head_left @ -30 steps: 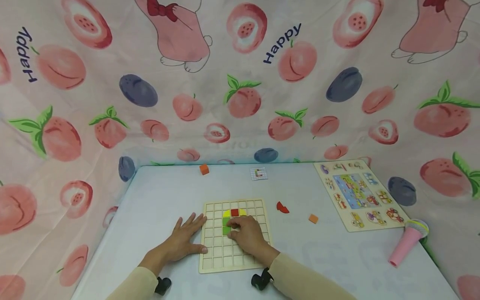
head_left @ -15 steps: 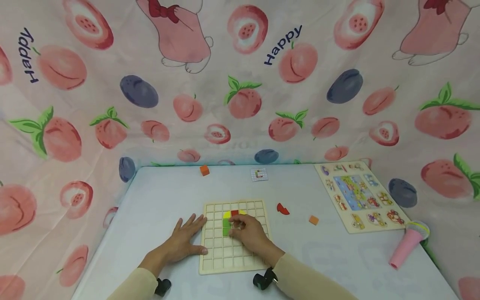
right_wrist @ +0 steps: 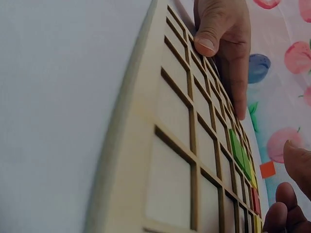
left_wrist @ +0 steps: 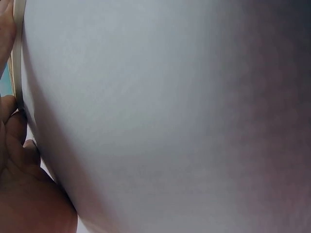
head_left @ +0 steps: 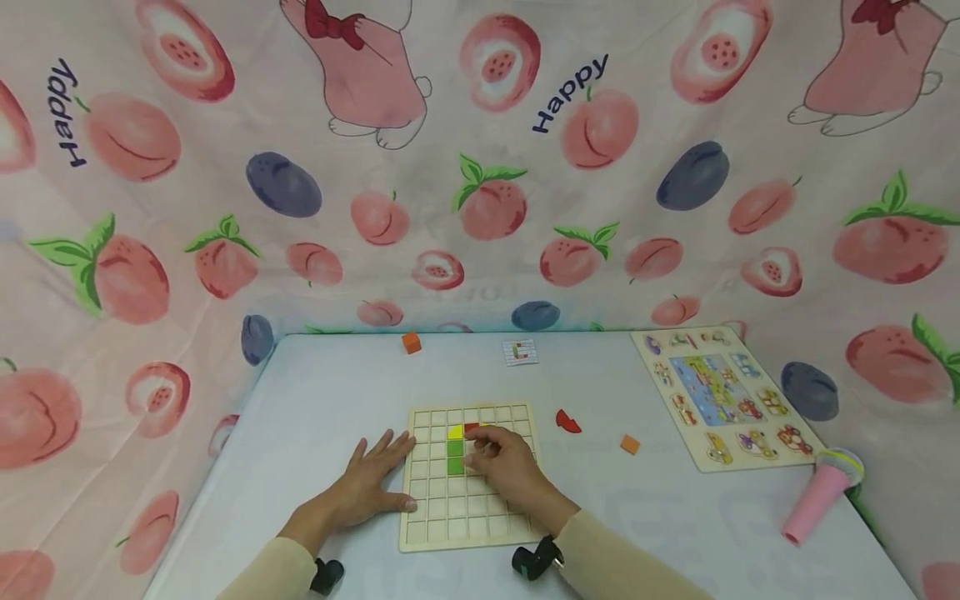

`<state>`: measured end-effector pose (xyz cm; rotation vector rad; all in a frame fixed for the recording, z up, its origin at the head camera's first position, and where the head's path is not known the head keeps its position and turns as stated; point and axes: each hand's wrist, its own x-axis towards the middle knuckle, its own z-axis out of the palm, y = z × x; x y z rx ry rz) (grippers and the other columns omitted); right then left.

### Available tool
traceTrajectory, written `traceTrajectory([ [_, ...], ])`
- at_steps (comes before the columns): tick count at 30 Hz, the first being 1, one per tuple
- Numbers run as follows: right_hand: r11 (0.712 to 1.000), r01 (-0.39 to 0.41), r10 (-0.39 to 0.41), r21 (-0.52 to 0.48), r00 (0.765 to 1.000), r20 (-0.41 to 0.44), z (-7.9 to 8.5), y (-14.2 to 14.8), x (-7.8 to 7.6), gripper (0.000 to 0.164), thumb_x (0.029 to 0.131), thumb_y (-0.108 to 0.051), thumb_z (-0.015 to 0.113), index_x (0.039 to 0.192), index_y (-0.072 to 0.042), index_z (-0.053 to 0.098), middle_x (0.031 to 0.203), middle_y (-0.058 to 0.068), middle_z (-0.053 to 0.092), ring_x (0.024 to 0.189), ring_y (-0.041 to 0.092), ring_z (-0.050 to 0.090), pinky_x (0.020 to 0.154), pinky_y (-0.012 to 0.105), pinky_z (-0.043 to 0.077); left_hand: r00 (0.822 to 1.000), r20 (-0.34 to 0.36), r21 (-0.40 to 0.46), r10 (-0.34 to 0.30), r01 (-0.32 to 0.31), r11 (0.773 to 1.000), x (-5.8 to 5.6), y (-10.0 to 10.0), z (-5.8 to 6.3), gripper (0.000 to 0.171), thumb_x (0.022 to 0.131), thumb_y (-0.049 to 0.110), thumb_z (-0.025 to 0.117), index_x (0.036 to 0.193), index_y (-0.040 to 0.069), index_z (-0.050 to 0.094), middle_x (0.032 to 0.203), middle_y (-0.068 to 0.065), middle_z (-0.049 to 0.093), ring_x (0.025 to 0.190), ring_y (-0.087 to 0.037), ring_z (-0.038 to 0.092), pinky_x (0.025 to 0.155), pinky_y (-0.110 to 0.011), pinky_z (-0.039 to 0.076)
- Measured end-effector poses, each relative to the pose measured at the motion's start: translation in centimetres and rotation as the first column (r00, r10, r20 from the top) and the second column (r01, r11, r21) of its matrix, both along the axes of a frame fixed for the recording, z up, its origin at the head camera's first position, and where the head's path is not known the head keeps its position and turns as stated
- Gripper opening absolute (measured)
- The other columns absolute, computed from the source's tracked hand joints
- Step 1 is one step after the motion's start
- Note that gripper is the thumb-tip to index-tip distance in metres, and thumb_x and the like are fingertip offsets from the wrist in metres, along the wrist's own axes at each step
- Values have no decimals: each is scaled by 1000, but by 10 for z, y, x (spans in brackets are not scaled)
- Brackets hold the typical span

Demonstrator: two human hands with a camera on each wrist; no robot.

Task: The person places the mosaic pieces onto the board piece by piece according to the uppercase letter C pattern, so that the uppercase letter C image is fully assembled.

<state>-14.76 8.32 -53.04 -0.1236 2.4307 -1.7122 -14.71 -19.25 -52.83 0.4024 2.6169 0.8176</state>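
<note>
A wooden grid board [head_left: 427, 508] lies on the white table. In its cells sit two green squares [head_left: 455, 457], a yellow square [head_left: 455, 432] and a red square [head_left: 471, 427]; another yellow square beside the red one is mostly hidden by my right hand. My left hand [head_left: 367, 483] rests with spread fingers at the board's left edge, its thumb over the rim. Above the board, right of the green squares, is my right hand [head_left: 510, 471], fingers loosely bent. In the right wrist view, its thumb [right_wrist: 297, 158] and fingers [right_wrist: 286, 208] stand apart with nothing between them.
Behind the board are an orange cube [head_left: 411, 342] and a small pattern card [head_left: 521, 352]. A red piece [head_left: 567, 421] and an orange square [head_left: 630, 444] lie to its right. Farther right are a picture puzzle board [head_left: 697, 454] and a pink toy microphone [head_left: 813, 504].
My right hand has drawn back slightly to the right, uncovering more of the green squares. My left hand has stayed at the board's edge. The head view has shifted a little.
</note>
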Motion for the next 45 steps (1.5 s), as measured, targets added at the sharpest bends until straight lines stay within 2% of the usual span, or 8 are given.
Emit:
traceTrajectory([
  [7, 1000, 15, -15, -5, 1000, 7, 5, 10, -5, 30, 94, -14, 80, 123, -16, 74, 106, 1, 64, 91, 18, 57, 72, 20, 52, 1000, -3, 5, -9, 9, 1000, 1, -1, -1, 109, 77, 55, 87, 166, 17, 36, 175, -3, 27, 166, -30, 7, 133, -55, -11],
  [13, 996, 89, -90, -17, 995, -46, 9, 27, -13, 32, 94, -11, 78, 126, -12, 74, 105, 3, 65, 91, 19, 56, 72, 19, 49, 1000, -3, 2, -9, 9, 1000, 1, -1, -2, 108, 78, 56, 86, 166, 18, 35, 175, -1, 27, 166, -29, 6, 133, -55, -11],
  [20, 976, 210, -207, 55, 977, -58, 10, 64, -20, 34, 94, -13, 79, 128, -12, 73, 106, 1, 67, 94, 19, 54, 71, 21, 47, 1000, 6, 10, 6, -6, 1000, 0, 1, -1, 111, 76, 57, 87, 166, 18, 35, 175, -1, 27, 166, -29, 5, 133, -55, -12],
  [27, 957, 281, -273, 68, 956, -108, 8, 110, -24, 35, 93, -10, 81, 127, -7, 74, 105, 9, 70, 93, 18, 58, 74, 18, 50, 1000, 4, 2, 12, -12, 1000, -1, 1, -2, 111, 75, 56, 88, 166, 18, 36, 175, -1, 27, 166, -28, 6, 133, -55, -12],
  [32, 937, 331, -324, 109, 943, -78, 7, 140, -22, 36, 96, -16, 78, 131, -9, 71, 112, 10, 69, 95, 20, 58, 72, 19, 51, 1000, 7, -1, 7, -7, 1000, -2, 0, -3, 111, 75, 56, 88, 166, 19, 37, 175, -1, 27, 166, -28, 6, 133, -56, -11],
  [38, 918, 349, -348, 189, 937, -42, 3, 175, -17, 39, 100, -21, 74, 137, -12, 68, 120, 11, 67, 101, 22, 57, 75, 20, 53, 1000, 22, 20, -3, 2, 1000, -1, 1, -1, 111, 76, 55, 88, 166, 17, 36, 175, -3, 27, 166, -30, 6, 133, -56, -12],
  [45, 923, 344, -351, 172, 936, 14, -3, 198, -18, 39, 99, -18, 75, 136, -8, 68, 119, 12, 62, 88, 17, 60, 68, 19, 56, 1000, 18, 3, 1, -2, 1000, -1, 1, 0, 110, 76, 56, 87, 166, 18, 37, 175, -3, 28, 166, -31, 7, 132, -57, -12],
])
